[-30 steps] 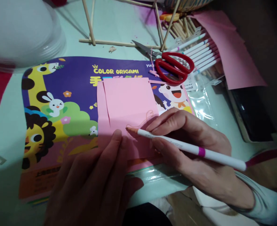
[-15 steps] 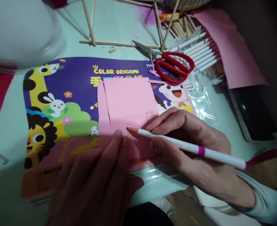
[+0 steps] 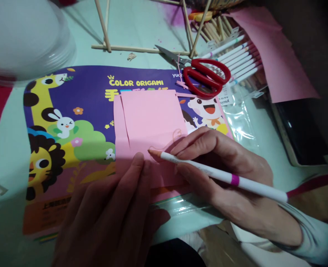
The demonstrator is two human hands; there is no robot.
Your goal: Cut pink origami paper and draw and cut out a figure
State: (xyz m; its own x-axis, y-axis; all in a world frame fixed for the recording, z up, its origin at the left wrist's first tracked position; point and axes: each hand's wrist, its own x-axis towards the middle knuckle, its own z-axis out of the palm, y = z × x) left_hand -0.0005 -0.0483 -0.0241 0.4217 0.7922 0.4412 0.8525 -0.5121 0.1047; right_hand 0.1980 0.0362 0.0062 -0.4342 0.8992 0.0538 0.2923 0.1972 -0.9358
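A pink sheet of paper [image 3: 150,118] lies on a colourful pack marked "COLOR ORIGAMI" [image 3: 77,111]. My right hand [image 3: 222,178] grips a white marker [image 3: 222,176] with a pink band; its pale orange tip touches the lower part of the pink sheet, beside a thin curved line drawn there. My left hand [image 3: 111,218] lies flat with fingers together, pressing on the sheet's lower edge, its fingertip close to the marker tip.
Red-handled scissors [image 3: 205,76] lie behind the pack, next to a row of white markers [image 3: 239,61] in a clear bag. Wooden sticks [image 3: 141,48] form a frame at the back. Stacked clear lids [image 3: 25,40] sit far left. A larger pink sheet [image 3: 275,55] and a dark phone [image 3: 300,129] lie right.
Almost nothing has moved. The marker tip stays at the same spot on the pink sheet, and the view has shifted very slightly.
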